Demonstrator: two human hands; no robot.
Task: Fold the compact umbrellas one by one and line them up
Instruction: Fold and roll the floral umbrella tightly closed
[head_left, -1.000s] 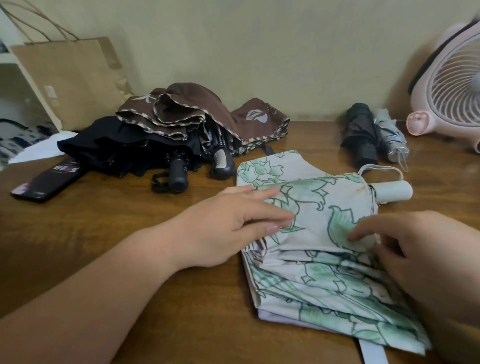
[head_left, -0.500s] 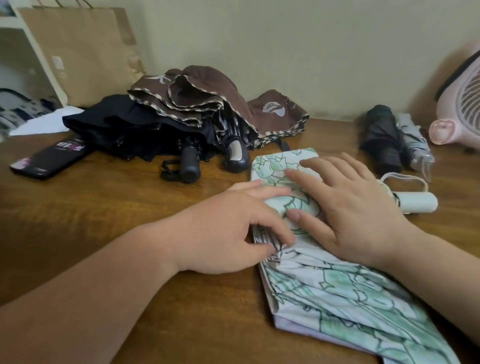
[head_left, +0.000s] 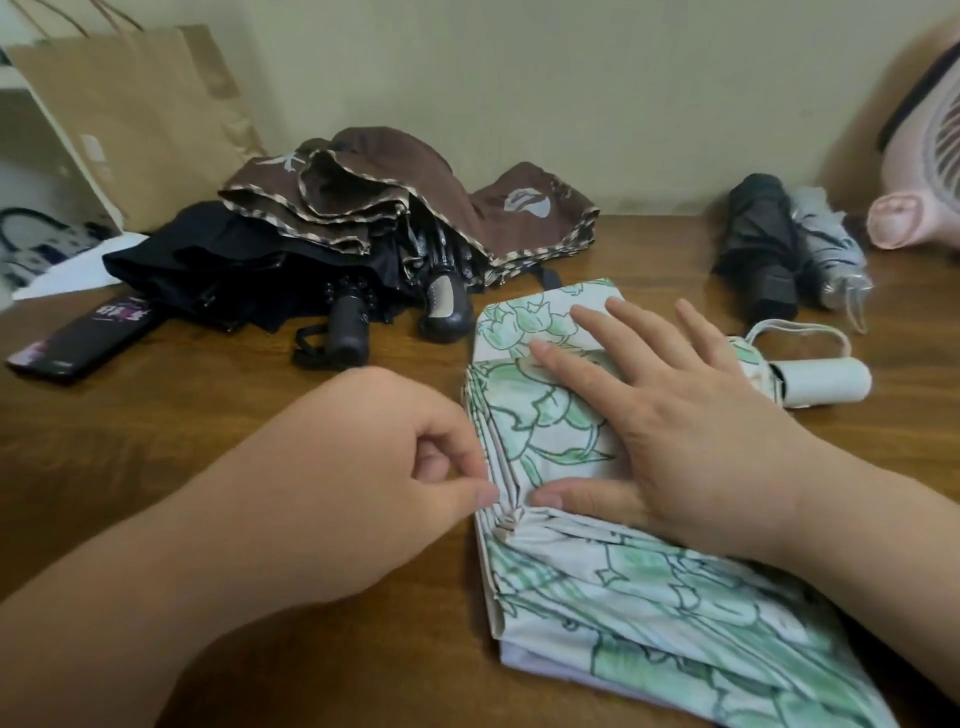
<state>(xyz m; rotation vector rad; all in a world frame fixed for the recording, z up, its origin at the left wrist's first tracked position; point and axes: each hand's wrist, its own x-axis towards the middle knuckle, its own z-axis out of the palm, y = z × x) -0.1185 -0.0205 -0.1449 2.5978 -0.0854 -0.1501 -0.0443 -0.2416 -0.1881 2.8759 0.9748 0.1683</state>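
A white umbrella with green flower print (head_left: 613, 613) lies loose on the wooden table (head_left: 208, 426), its white handle (head_left: 826, 382) pointing right. My right hand (head_left: 670, 421) presses flat on its canopy with fingers spread. My left hand (head_left: 374, 467) pinches the canopy's left edge folds between thumb and forefinger. A brown umbrella (head_left: 415, 208) and a black umbrella (head_left: 249, 270) lie unfolded in a heap at the back left. Two folded umbrellas, one dark (head_left: 758, 244) and one grey (head_left: 831, 254), lie side by side at the back right.
A brown paper bag (head_left: 130, 114) leans on the wall at the back left. A dark flat packet (head_left: 83, 338) lies at the table's left edge. A pink fan (head_left: 924, 171) stands at the far right. Bare wood shows in front of the heap.
My right hand slid from the canopy's right side to lie flat over its upper middle. My left hand curled from flat fingers into a pinch on the left edge.
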